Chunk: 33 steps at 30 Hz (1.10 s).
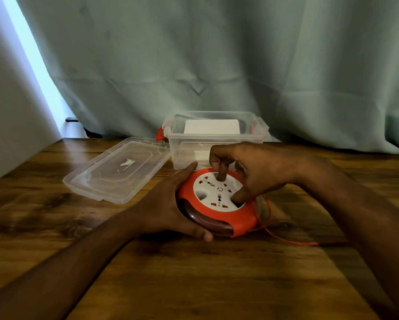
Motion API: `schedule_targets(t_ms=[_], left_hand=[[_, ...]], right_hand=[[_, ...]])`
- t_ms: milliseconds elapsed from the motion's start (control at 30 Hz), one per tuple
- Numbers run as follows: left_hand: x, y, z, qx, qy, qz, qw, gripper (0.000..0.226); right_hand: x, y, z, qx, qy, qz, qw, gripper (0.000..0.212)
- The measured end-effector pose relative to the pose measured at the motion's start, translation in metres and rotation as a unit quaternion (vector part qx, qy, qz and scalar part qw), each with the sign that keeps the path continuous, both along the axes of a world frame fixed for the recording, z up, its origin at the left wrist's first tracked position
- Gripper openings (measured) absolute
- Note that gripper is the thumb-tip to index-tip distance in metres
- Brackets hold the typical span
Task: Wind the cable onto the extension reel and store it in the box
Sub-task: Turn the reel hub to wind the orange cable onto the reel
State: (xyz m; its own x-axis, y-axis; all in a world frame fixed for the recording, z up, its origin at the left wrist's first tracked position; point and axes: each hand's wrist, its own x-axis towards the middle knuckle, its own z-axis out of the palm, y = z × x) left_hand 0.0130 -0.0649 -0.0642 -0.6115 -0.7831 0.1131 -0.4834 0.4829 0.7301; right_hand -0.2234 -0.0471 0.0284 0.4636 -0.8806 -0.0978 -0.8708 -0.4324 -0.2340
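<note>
Far left: a pale wall (11, 125) is standing beside a grey-green curtain (217, 54), which is hanging across the whole back of the scene. The wooden table (194, 273) is filling the foreground.

Left of centre: the clear lid (117, 169) is lying flat on the table, off the box, with its right corner just beside the box's base.

Centre, at the back: the clear box (217, 137) is standing upright and open near the curtain, red latches showing at both ends; something white is showing through its walls, but you cannot tell what it is.

Centre, in front of the box: your left hand (170, 204) is cupping the left rim of the extension reel (217, 204), fingers curled round its edge and thumb wrapping under the near side. The reel is tilting slightly toward you, red housing around a white socket face, on or just above the table; it is outside the box.

Right of centre: your right hand (251, 172) is coming down on the white face from above, one finger pushed into a recess near the far edge and the thumb pressing into another on the right side, the remaining fingers curled.

Right: the orange cable (284, 239) is leaving the reel's right side in a loose loop and trailing along the table under your right forearm
</note>
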Motion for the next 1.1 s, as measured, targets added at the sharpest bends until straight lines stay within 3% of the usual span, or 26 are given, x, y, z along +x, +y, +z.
schedule_targets(t_ms=[233, 800, 1100], left_hand=[[0.0, 0.001, 0.001, -0.001, 0.004, -0.003, 1.0, 0.14], [-0.001, -0.001, -0.002, -0.001, 0.005, -0.027, 1.0, 0.146], [-0.001, 0.002, 0.001, 0.004, 0.013, -0.013, 1.0, 0.141]], right_hand=[[0.002, 0.003, 0.001, -0.022, 0.024, -0.004, 0.999, 0.042], [0.016, -0.001, -0.009, -0.005, 0.015, -0.03, 0.999, 0.035], [0.009, 0.003, 0.002, 0.052, -0.016, -0.027, 0.998, 0.03]])
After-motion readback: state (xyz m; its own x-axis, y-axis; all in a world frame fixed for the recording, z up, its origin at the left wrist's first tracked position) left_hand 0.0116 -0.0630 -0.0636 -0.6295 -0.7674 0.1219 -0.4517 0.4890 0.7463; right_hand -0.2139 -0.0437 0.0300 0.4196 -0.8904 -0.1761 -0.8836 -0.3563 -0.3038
